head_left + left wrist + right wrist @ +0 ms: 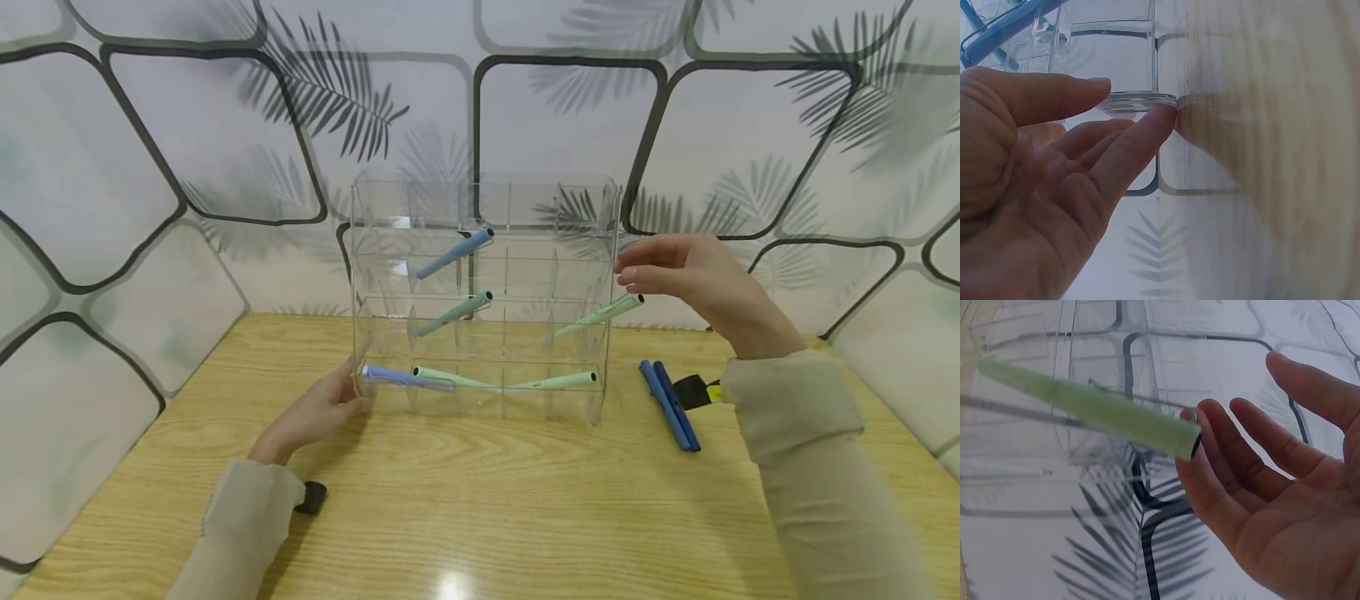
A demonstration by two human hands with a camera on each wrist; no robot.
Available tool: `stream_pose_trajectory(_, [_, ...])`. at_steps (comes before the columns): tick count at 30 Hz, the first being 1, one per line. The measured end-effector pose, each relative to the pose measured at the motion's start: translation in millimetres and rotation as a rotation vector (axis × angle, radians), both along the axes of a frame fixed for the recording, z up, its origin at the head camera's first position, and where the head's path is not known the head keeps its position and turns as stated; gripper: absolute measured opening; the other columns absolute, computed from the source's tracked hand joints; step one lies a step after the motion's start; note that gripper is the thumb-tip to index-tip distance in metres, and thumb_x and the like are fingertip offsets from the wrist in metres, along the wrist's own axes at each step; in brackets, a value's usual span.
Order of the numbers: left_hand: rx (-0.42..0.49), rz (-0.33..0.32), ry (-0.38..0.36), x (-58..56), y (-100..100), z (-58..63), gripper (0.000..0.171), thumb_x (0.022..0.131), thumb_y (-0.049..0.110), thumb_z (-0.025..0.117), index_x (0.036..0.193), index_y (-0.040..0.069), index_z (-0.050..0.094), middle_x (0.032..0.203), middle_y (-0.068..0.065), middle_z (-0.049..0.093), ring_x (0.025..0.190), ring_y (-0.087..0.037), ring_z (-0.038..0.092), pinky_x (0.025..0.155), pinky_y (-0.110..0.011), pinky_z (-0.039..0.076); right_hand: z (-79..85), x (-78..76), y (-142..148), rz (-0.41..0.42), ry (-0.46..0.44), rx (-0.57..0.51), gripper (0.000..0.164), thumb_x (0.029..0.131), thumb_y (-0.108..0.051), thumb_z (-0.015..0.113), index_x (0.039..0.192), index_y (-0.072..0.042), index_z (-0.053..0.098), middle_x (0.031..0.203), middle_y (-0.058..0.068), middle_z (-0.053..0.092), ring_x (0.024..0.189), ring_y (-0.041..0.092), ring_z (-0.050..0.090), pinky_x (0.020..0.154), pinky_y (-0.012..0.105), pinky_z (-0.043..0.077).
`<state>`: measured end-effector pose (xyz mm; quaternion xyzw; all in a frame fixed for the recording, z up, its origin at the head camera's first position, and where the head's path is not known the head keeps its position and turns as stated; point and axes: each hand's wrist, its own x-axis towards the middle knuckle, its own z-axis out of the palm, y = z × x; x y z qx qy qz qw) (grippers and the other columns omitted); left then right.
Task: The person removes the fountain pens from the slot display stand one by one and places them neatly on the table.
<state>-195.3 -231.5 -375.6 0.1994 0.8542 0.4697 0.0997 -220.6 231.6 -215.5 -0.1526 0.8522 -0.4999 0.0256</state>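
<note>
A clear acrylic rack [480, 362] with rows of compartments stands on the table. My left hand [318, 414] touches its lower left side, fingers fairly straight; in the left wrist view a fingertip meets the base edge. Beside the rack's right side my right hand [693, 279] is raised, fingers apart and holding nothing. Just under it, a light green pen [600, 317] sticks out of a right-hand compartment, clip upward. A blue pen [455, 252] and a teal pen [453, 314] lean in higher rows. The bottom row holds a lavender pen [386, 374] and two light green pens [555, 382].
Two blue pens, one lighter [666, 406] and one darker [678, 408], lie side by side on the wooden table [480, 500], right of the rack. A patterned wall panel [570, 125] stands behind the rack, with others at the sides. Black wrist devices show at both cuffs.
</note>
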Motion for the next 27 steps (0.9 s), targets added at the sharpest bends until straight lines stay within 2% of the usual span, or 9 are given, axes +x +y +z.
stream_pose_trajectory(6, [0.011,-0.001,0.000,0.3,1,-1.2,0.086,0.099,-0.010,0.048,0.164,0.012,-0.004,0.084,-0.014,0.060,0.076,-0.024,0.053,0.066,-0.031,0.044,5.2,-1.9,-13,0.016,-0.011,0.005,0.045,0.100,-0.026,0.068,0.137,-0.002,0.059,0.127,0.003,0.064,0.115,0.017,0.057,0.108,0.049,0.035])
stream_pose_trajectory(9, [0.001,0.011,-0.001,0.4,0,-0.7,0.086,0.099,-0.011,0.048,0.164,0.013,-0.003,0.087,-0.014,0.061,0.080,-0.025,0.056,0.069,-0.032,0.047,8.1,-3.1,-19,0.022,-0.009,0.003,0.044,0.099,-0.027,0.069,0.136,-0.003,0.060,0.126,0.002,0.064,0.116,0.019,0.056,0.108,0.047,0.035])
stream_pose_trajectory(16, [0.006,0.008,-0.009,-0.9,-1,-1.4,0.087,0.099,-0.011,0.047,0.164,0.016,-0.004,0.087,-0.014,0.060,0.080,-0.026,0.055,0.069,-0.032,0.047,11.9,-7.4,-39,0.068,0.035,-0.010,0.038,0.100,-0.019,0.067,0.133,-0.001,0.062,0.127,0.010,0.063,0.111,0.020,0.061,0.097,0.036,0.046])
stream_pose_trajectory(22, [0.000,0.009,-0.011,-1.2,-1,-1.9,0.087,0.099,-0.009,0.050,0.164,0.015,-0.004,0.086,-0.014,0.060,0.077,-0.025,0.053,0.065,-0.031,0.044,11.6,-11.6,-52,0.085,0.035,0.001,0.037,0.099,-0.016,0.067,0.133,-0.001,0.062,0.130,0.012,0.062,0.111,0.020,0.060,0.099,0.042,0.044])
stream_pose_trajectory(27, [0.002,0.001,-0.002,-1.5,-1,-1.3,0.088,0.100,-0.009,0.049,0.164,0.018,-0.004,0.085,-0.014,0.059,0.076,-0.025,0.052,0.065,-0.031,0.043,12.4,-16.3,-62,0.105,0.036,-0.011,0.039,0.099,-0.015,0.067,0.134,0.002,0.060,0.129,0.014,0.062,0.112,0.023,0.059,0.102,0.044,0.043])
